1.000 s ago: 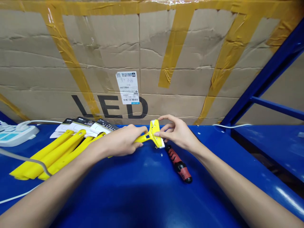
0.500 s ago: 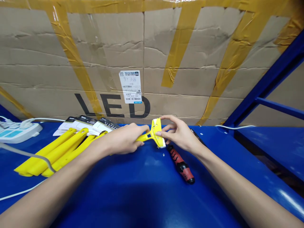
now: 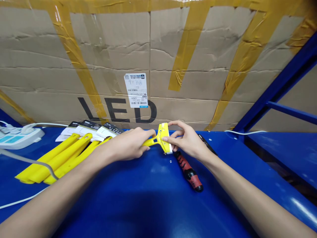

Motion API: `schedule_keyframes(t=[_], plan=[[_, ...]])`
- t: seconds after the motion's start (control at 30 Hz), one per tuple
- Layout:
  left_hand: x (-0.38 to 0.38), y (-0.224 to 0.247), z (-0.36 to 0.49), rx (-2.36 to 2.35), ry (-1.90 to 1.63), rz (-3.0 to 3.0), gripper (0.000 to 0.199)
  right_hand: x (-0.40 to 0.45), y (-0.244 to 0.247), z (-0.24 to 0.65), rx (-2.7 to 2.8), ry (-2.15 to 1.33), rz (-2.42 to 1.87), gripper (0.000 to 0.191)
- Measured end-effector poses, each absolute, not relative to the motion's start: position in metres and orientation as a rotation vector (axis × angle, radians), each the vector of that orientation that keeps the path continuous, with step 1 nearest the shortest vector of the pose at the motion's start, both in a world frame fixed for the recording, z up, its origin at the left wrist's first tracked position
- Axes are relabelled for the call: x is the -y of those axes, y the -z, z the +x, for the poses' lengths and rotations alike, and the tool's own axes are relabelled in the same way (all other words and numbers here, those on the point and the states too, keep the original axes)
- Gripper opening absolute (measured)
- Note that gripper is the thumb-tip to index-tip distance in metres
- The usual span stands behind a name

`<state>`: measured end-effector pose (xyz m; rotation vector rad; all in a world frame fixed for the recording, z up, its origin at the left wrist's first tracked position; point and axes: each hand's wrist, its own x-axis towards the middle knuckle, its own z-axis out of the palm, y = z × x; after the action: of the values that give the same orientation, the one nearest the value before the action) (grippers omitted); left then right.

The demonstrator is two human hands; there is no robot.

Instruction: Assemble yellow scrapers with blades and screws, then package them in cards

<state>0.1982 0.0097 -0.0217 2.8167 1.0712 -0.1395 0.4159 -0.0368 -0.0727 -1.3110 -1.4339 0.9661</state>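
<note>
A yellow scraper (image 3: 162, 140) with a wide head is held above the blue table. My left hand (image 3: 132, 142) is closed around its handle. At the head's right edge, along a pale strip, my right hand (image 3: 187, 138) grips with thumb and fingers; the far fingers are partly hidden. Just below my right hand lies a red and black screwdriver handle (image 3: 189, 173), its front end hidden under the hand. A tiny metal piece (image 3: 170, 161) rests on the table beside it.
Several yellow handles (image 3: 59, 162) and black-and-white cards (image 3: 99, 130) lie at the left. Behind them are a white power strip (image 3: 21, 138) and a grey cable (image 3: 32, 161). A taped cardboard box (image 3: 163, 49) stands along the back, a blue metal frame (image 3: 272, 89) at the right.
Almost nothing differs. The scraper head has tilted very slightly, with both hands staying in place on it.
</note>
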Motion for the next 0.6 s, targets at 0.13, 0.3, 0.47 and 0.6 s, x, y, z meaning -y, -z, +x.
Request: schedule_keyframes(t=[0.13, 0.3, 0.47, 0.6], plan=[[-0.011, 0.0238, 0.198, -1.084, 0.147, 2.831, 0.042, 0.0368, 0.0738, 0.414, 1.396, -0.987, -1.318, 0.053], [-0.0125, 0.0243, 0.1978, -1.06, 0.146, 2.817, 0.044, 0.0339, 0.0739, 0.413, 1.363, -0.926, -1.303, 0.046], [-0.014, 0.0229, 0.1973, -1.063, 0.137, 2.815, 0.039, 0.0348, 0.0706, 0.4105, 1.238, -1.015, -1.327, 0.039], [-0.0163, 0.0244, 0.196, -1.044, 0.133, 2.802, 0.038, 0.0357, 0.0694, 0.4094, 1.159, -1.038, -1.313, 0.03]])
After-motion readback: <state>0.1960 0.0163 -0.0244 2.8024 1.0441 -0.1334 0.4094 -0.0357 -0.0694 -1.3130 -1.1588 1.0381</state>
